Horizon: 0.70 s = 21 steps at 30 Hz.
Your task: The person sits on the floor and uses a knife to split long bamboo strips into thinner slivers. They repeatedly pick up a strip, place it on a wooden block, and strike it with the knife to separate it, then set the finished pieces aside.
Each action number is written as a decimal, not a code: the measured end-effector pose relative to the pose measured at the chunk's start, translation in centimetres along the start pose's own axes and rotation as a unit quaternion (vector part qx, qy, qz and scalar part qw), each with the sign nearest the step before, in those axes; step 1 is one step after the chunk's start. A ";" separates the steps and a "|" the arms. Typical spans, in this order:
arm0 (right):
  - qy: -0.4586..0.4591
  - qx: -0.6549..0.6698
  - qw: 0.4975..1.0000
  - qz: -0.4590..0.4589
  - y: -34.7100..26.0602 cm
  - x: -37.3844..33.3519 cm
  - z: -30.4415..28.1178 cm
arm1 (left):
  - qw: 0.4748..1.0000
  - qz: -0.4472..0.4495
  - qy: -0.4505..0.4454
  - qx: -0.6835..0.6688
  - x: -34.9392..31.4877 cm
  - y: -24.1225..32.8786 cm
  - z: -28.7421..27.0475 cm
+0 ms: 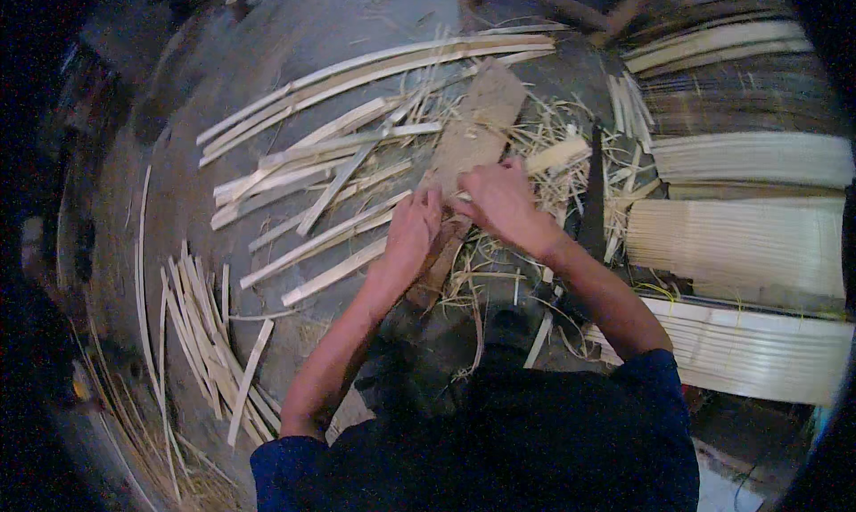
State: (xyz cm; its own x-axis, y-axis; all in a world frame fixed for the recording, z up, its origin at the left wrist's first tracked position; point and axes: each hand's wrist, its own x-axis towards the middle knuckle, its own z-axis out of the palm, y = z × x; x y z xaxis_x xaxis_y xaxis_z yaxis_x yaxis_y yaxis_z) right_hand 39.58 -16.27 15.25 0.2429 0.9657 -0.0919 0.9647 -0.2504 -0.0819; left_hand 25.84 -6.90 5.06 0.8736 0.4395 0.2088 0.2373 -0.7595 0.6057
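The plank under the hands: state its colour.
The plank is dull brown, best seen in the head view.

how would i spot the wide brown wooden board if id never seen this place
Start at the bare left hand and bare right hand, mid-picture. Beneath them runs the wide brown wooden board, between long pale wooden strips and thin tangled pale shavings. It is broader and darker than either.
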 end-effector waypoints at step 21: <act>0.131 0.212 0.940 0.232 8.0 -27.4 9.8 | 0.961 -0.086 -0.261 -0.003 5.0 1.0 -5.1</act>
State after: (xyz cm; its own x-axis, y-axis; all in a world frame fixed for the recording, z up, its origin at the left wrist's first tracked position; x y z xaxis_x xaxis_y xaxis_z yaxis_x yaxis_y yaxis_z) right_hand 39.67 -45.39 7.34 0.6978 0.7158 0.0273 0.6345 -0.6000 -0.4873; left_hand 28.33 -3.04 10.63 0.9159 0.2572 -0.3081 0.3969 -0.6938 0.6009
